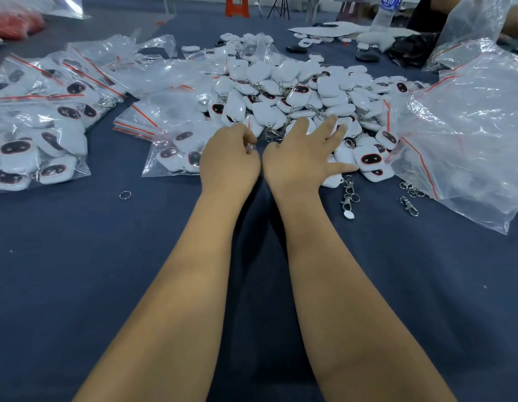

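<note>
Forearms: both bare, running from the bottom edge up the middle of the frame over the dark blue worktop [106,285].
Left hand [228,158]: centre of the frame, back to the camera, fingers curled inward. A glint of clear film shows at the fingertips, but I cannot tell whether they pinch it.
Right hand [301,161]: just beside the left one, released, fingers spread and straight, the tips resting on the near edge of the pile of fobs [295,91].
Pile of fobs: white rounded pieces with metal clasps, some showing a dark oval face, heaped from the centre toward the upper middle.
Faced fob [370,159]: lies face up just right of the right little finger.
Small bag [176,152]: clear, holding a few fobs, flat on the worktop; its right edge is hidden behind the left hand.
Loose clasps [349,192]: a short chain of them below the right hand's fingers, right of the wrist.
Split ring [125,194]: alone on the cloth, left of the left wrist.
Empty bags [133,123]: a flat stack with red strips, above the small bag.
Filled bags [34,134]: clear, packed with fobs, at the left edge.
Large bag [469,134]: crumpled clear plastic at the right edge.
Bottle [388,10]: upright at the upper right.
</note>
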Tool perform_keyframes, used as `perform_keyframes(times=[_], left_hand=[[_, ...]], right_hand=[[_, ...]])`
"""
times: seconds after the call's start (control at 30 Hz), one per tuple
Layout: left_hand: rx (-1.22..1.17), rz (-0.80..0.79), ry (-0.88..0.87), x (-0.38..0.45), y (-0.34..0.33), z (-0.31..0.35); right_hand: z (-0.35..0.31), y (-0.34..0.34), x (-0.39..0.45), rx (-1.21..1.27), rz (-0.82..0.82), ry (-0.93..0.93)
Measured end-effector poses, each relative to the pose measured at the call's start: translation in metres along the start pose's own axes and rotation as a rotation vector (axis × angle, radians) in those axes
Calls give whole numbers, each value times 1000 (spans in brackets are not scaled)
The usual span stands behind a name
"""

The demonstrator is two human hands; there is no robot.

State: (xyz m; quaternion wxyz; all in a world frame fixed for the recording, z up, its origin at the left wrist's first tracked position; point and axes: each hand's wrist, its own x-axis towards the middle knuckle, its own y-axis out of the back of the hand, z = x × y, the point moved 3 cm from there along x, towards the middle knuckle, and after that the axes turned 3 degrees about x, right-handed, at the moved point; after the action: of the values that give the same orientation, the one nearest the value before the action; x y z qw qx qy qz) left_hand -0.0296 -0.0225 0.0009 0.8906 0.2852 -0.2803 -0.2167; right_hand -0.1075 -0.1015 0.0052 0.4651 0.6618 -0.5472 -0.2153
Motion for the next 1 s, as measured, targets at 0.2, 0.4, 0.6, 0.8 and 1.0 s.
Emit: perform_keyframes(times=[0.2, 0.4, 0.6, 0.8, 1.0], left_hand=[[128, 103, 113, 9, 21, -26], [3, 43, 50, 8, 11, -20], [66, -69, -16, 6, 0, -16], [-39, -58, 52, 7, 1, -16], [-197, -12, 124, 7, 2, -17]], right_hand=[[2, -4, 0, -78, -121, 114], [4, 1, 4, 276, -65, 207], [2, 8, 3, 638, 115, 158], [-12, 10, -6, 1081, -39, 131], [-14, -5, -6, 1207, -208, 26]])
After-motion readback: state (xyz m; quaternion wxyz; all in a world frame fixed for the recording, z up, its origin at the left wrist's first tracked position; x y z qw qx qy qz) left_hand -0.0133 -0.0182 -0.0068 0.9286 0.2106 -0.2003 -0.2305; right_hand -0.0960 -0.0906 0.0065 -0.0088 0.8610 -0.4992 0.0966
